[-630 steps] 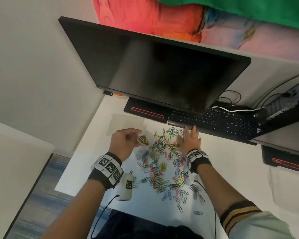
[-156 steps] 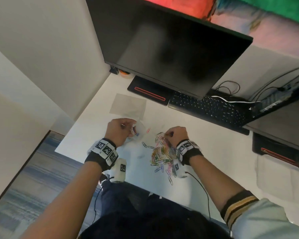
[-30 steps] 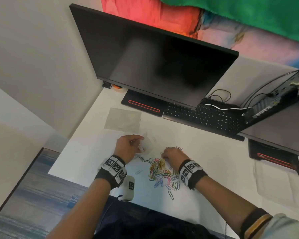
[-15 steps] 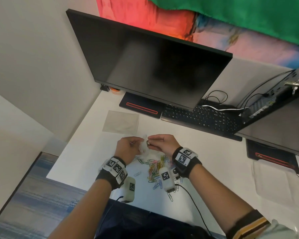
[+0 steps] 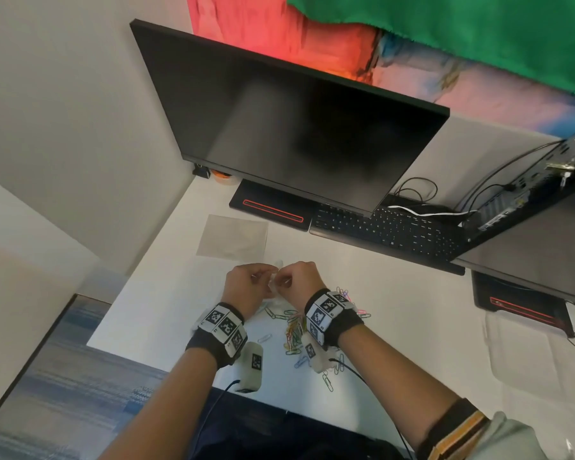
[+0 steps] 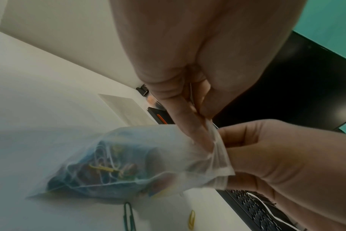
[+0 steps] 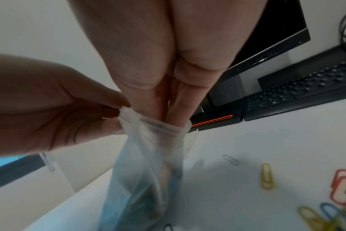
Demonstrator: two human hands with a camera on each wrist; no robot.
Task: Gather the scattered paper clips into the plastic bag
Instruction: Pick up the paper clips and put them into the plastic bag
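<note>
A small clear plastic bag (image 5: 274, 287) hangs between my two hands above the white desk (image 5: 395, 293). My left hand (image 5: 249, 287) pinches its rim (image 6: 209, 129) and holds the mouth up. My right hand (image 5: 297, 280) has its bunched fingertips (image 7: 168, 125) pushed into the mouth, pinching clips that are mostly hidden. Coloured clips fill the bag's bottom (image 6: 109, 168). A loose pile of paper clips (image 5: 292, 330) lies under my right wrist. Single clips lie close by, such as a yellow clip (image 7: 267, 178) and a green clip (image 6: 128, 217).
A dark monitor (image 5: 296, 127) and a black keyboard (image 5: 385, 230) stand behind the hands. A flat clear sheet (image 5: 233, 237) lies at the back left. A second screen (image 5: 528, 240) and cables fill the right. The desk's front edge runs just below my wrists.
My right hand lifted from the clip pile and moved left to the bag's mouth. Its fingers have now gone in. The left hand kept holding the bag.
</note>
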